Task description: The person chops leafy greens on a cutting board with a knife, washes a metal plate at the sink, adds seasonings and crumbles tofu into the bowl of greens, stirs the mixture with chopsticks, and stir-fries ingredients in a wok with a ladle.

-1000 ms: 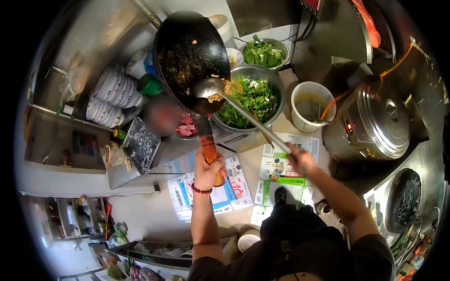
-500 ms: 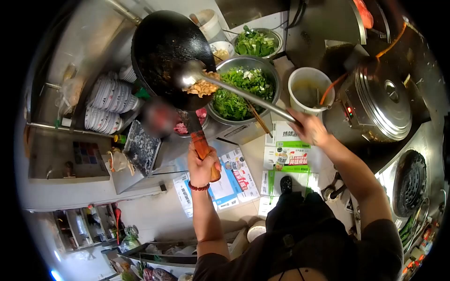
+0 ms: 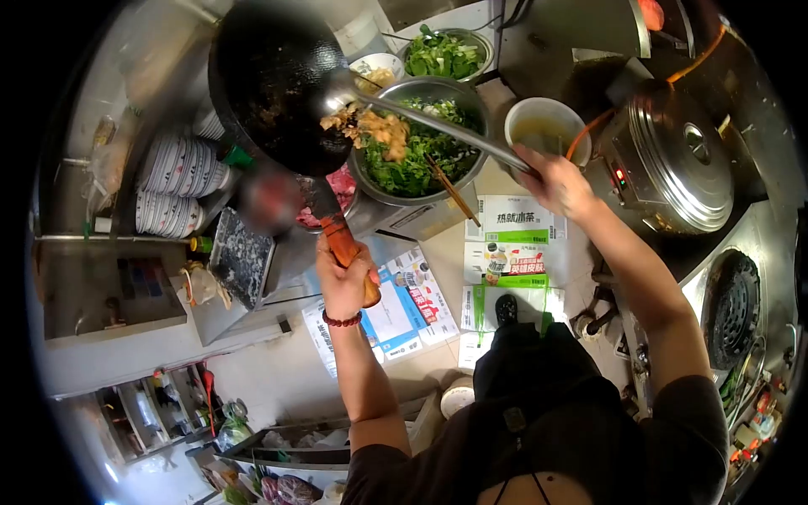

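My left hand [image 3: 345,276] is closed round the wooden handle of a black wok [image 3: 273,101], which is tilted toward a steel bowl [image 3: 484,126] of chopped greens [image 3: 412,172]. In my right hand [image 3: 557,181] is the long metal handle of a ladle [image 3: 454,129]; its head is at the wok's rim and blurred. Light brown cooked pieces [image 3: 383,135], perhaps meat, spill from the wok's lip onto the greens. A pair of chopsticks [image 3: 454,194] leans in the bowl. Beside the wok handle, partly hidden by it, lies raw pink meat [image 3: 341,187] in a container.
Stacked patterned bowls [image 3: 177,172] stand at left, near a dark speckled tray [image 3: 241,257]. Behind are another bowl of greens [image 3: 442,57] and a small white bowl [image 3: 374,63]. To the right are a white bucket [image 3: 547,114] and a large lidded steel cooker [image 3: 673,160]. Flattened cartons [image 3: 513,223] cover the floor.
The brown pieces have slid from the wok's edge and now fall over the greens. The ladle has shifted along the rim, and the whole view has moved slightly.
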`<state>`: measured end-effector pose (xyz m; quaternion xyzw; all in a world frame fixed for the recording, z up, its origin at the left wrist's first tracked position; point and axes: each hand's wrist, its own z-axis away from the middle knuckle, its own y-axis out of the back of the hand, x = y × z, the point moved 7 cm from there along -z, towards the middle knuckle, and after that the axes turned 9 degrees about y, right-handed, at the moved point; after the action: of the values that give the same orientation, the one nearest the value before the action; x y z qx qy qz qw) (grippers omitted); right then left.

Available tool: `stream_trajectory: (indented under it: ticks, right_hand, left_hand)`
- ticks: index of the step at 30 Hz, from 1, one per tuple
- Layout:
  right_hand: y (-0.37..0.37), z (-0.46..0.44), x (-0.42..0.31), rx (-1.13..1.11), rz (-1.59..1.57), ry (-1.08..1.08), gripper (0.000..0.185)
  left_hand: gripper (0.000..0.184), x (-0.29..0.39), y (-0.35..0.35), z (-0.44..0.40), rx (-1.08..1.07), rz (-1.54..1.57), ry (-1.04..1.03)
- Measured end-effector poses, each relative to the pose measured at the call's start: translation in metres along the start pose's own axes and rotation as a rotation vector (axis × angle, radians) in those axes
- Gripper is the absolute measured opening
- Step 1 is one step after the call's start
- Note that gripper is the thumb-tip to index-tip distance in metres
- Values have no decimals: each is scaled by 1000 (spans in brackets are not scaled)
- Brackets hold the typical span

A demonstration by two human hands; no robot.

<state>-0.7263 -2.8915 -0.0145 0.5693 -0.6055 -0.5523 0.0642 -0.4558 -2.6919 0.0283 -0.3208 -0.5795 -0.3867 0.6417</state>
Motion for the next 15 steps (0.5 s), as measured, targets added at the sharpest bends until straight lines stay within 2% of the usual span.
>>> stream_trajectory:
  ticks: [1,2,3,5,7,8,10,12,14,15]
  right_hand:
    - [-5,-22,-10,-18,-46,-59,44]
    - [-16,-37,-20,149,-198,33,40]
    - [-39,-47,-26,63,-168,-88,39]
    - [-82,-21,-27,118,-666,-49,44]
    - [-90,31,-24,125,-442,11,46]
    - [-80,56,-21,212,-255,132,47]
    - [-51,90,4,144,-57,69,46]
    - [-8,69,4,62,-79,-6,46]
    - [6,17,-13,11,-170,-113,44]
    - [5,-7,-21,57,-149,-90,43]
  left_hand:
    - [27,4,-3,0,0,-26,-9]
    - [27,5,-7,-1,-13,-31,-5]
    - [26,5,-9,0,-7,-33,-10]
    - [26,7,-13,3,-3,-37,-9]
    - [26,14,-17,3,-12,-10,-47]
    - [26,14,-16,1,-9,-7,-45]
    - [39,14,-13,-1,-32,-45,-53]
    - [38,12,-14,-1,-30,-51,-26]
    - [38,12,-19,0,-39,-58,-14]
    - [38,11,-21,2,-28,-39,-13]
